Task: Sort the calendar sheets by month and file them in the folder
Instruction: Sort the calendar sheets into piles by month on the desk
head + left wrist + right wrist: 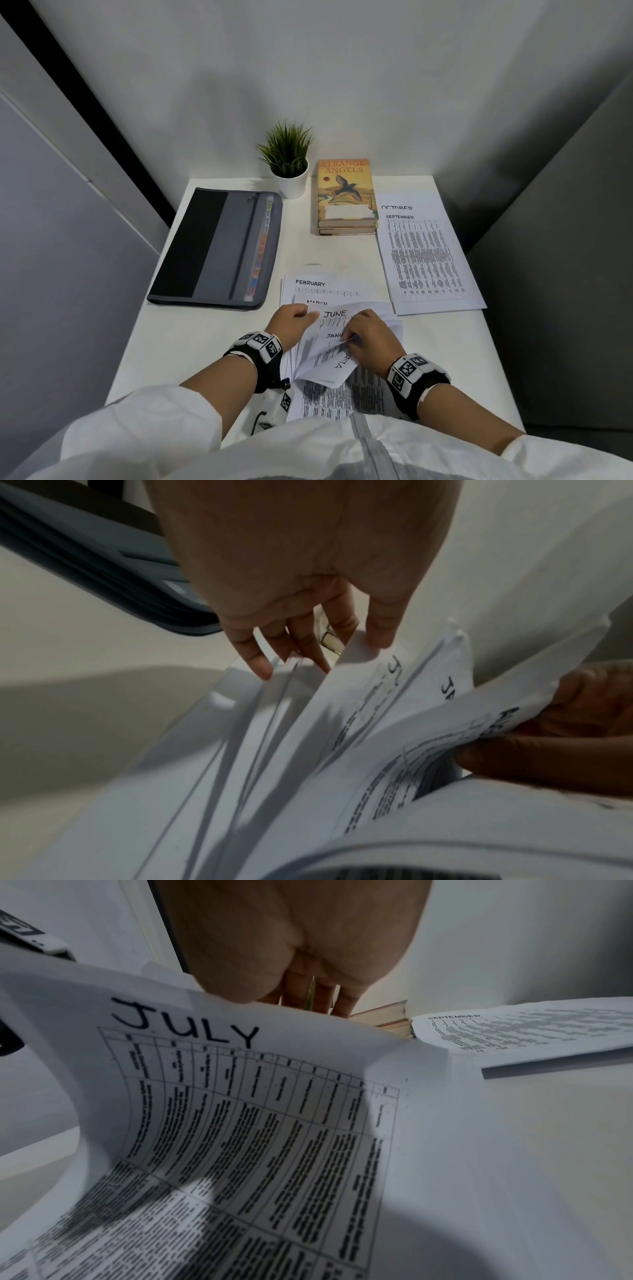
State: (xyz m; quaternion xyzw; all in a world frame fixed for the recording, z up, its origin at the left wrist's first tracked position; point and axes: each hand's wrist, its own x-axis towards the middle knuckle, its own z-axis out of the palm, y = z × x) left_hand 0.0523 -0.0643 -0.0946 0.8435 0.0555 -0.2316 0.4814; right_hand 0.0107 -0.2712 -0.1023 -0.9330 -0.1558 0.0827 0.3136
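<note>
At lower centre, the left hand (291, 320) and right hand (368, 334) pinch fanned calendar sheets (334, 346), exposing month headings for sorting.

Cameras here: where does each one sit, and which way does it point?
Head: on the person's head, looking down at the desk; both forearms, left hand and right hand show.
Left wrist: looks along the left hand's fingers into fanned calendar sheets.
Right wrist: looks along the right hand over the July sheet.
Head and right wrist share the September sheet.
</note>
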